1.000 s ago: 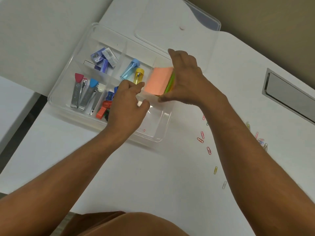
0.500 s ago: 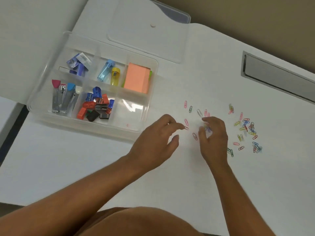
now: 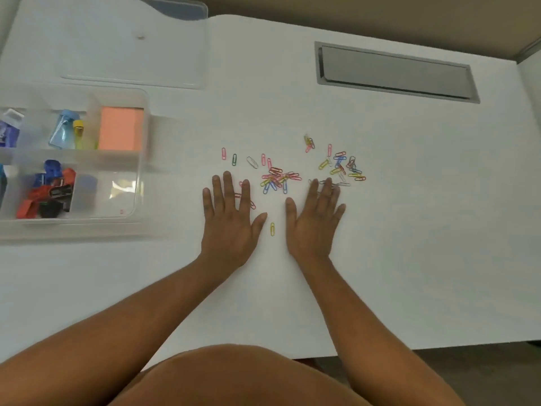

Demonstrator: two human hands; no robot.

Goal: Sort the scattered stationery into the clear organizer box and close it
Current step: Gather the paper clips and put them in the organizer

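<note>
Left hand point(image 3: 229, 221) and right hand point(image 3: 314, 219) flat on white desk point(image 3: 409, 230), fingers straight, grasping nothing. Coloured paper clips point(image 3: 278, 177) scattered at fingertips, some under fingers. Clear organizer box point(image 3: 140, 159) at left, lid point(image 3: 131, 45) off behind it.

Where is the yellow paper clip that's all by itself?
In the head view, the lone yellow paper clip lies on the white table, between the left hand and the right hand.
</note>
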